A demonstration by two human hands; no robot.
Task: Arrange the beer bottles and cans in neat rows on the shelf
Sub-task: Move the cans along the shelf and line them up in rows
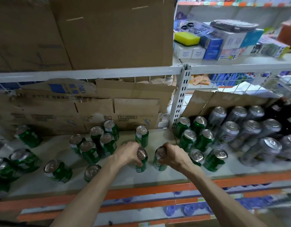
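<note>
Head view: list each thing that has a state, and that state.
left hand: gripping a green can, upright
right hand: gripping another green can, upright
loose green cans: upright, scattered
right green cans: upright, in rows
silver cans: upright, in rows

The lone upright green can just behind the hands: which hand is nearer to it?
Left. The left hand sits just below the can, gripping another; the right hand is farther right.
</note>
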